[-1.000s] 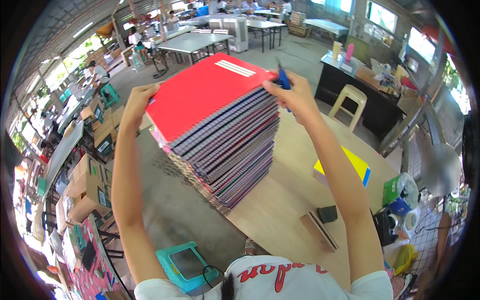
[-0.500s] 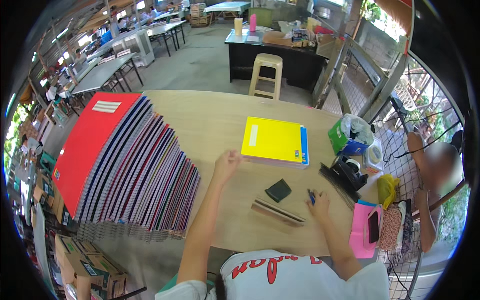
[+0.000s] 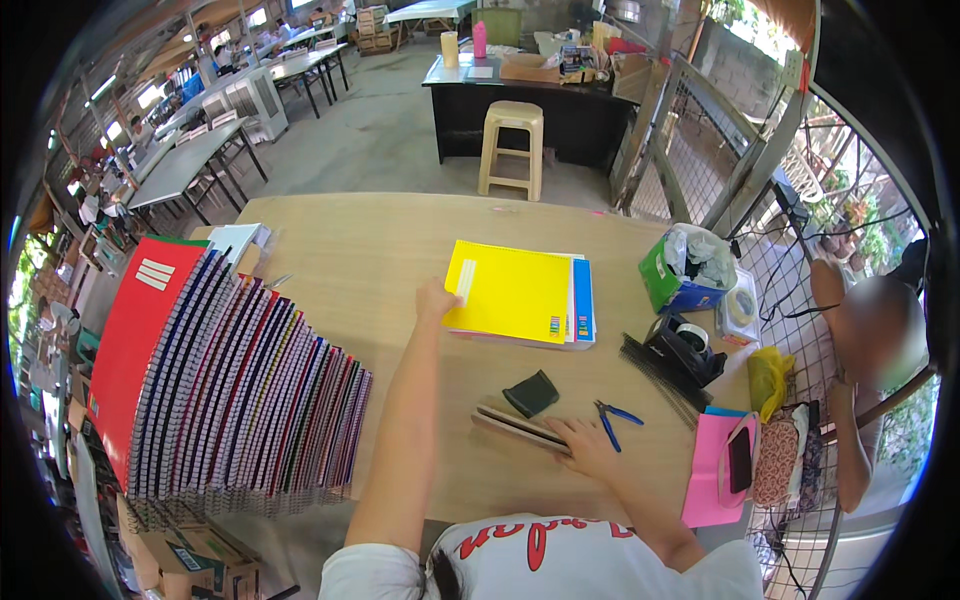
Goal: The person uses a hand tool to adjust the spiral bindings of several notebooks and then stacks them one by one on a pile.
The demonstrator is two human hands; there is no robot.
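Observation:
A yellow-covered notebook (image 3: 512, 285) lies on top of a short stack in the middle of the table, a blue cover (image 3: 583, 300) showing at its right side. At its left edge my left hand (image 3: 436, 300) is closed, the thumb on the cover. My right hand (image 3: 588, 448) has its fingers around the right end of a flat wooden strip (image 3: 510, 424) with a dark line along it. Small blue-handled pliers (image 3: 617, 420) lie just beyond that hand, jaws spread. A dark green block or pad (image 3: 530, 394) sits between strip and notebooks.
A tall, leaning pile of spiral notebooks with a red one (image 3: 140, 340) on top fills the left side. At right are a black tape dispenser (image 3: 685, 350), a green box (image 3: 665, 275), a yellow bag (image 3: 770, 382) and a pink folder (image 3: 712, 475). Another person sits beyond the mesh.
My left hand has reached forward onto the yellow notebook's edge. My right hand has let go of the pliers and moved left to the wooden strip. The view has shifted slightly.

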